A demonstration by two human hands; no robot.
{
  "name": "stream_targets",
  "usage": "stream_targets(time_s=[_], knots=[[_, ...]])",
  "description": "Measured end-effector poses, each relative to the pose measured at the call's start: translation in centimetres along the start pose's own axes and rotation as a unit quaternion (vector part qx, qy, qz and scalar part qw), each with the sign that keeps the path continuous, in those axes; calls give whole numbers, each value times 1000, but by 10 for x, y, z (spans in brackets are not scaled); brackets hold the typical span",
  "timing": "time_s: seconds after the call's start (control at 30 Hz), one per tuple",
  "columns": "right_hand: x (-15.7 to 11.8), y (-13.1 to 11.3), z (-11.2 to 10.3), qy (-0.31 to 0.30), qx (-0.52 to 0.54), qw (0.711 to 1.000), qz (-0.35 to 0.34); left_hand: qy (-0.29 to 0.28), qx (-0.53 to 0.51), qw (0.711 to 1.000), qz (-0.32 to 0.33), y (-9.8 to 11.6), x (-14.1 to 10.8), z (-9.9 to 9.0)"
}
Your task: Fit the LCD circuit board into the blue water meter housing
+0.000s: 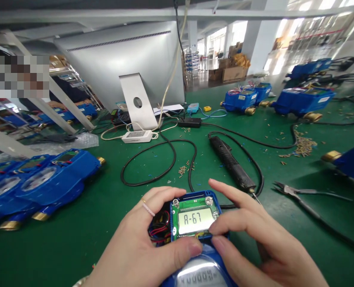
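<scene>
Between my hands is a blue water meter (205,261) with its electronics housing uncovered. A green circuit board (176,225) sits in the housing, and its lit display (195,220) reads "A-67". Wrapped around the meter's left side is my left hand (147,235), with the thumb across the lower edge of the housing. Red and black wires (164,229) show beside those fingers. My right hand (254,235) has thumb and index fingertip close together at the board's lower right corner, near a yellow wire. Another of its fingers stretches out above the housing.
Several blue meters (57,175) stand at left, more (239,99) at the back right. A black electric screwdriver (230,161), pliers (299,197) and loose screws (305,145) lie on the green table (105,239). Behind are cables and a monitor (119,59).
</scene>
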State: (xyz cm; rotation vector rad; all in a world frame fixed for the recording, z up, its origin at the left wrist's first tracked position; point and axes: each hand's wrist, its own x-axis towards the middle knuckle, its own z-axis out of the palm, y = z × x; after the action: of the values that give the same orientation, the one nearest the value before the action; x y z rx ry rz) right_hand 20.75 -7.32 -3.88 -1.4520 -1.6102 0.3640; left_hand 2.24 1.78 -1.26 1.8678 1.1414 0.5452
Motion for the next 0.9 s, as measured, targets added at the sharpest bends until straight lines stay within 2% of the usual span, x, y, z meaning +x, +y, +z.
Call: stream_targets(time_s=[0.13,0.3,0.4,0.53,0.7,0.8,0.9], knots=[[1,3,-5,-20,-102,993,-61,-23,35,999,4,3,0,-5],[10,4,-7,-52,-165,980,-95,-9,27,1000,2,11,-3,-6],[13,1,-6,-54,-173,979,-97,-15,19,1000,1,8,-4,-6],[12,-1,-1,-37,-175,978,-105,-30,42,998,46,1,-2,-6],[9,2,2,3,-139,981,-138,11,49,999,21,10,-3,0],[8,7,-3,-3,-127,975,-182,31,57,998,-2,18,-6,7],[7,9,-7,-18,-115,977,-180,55,74,996,9,20,-10,14]])
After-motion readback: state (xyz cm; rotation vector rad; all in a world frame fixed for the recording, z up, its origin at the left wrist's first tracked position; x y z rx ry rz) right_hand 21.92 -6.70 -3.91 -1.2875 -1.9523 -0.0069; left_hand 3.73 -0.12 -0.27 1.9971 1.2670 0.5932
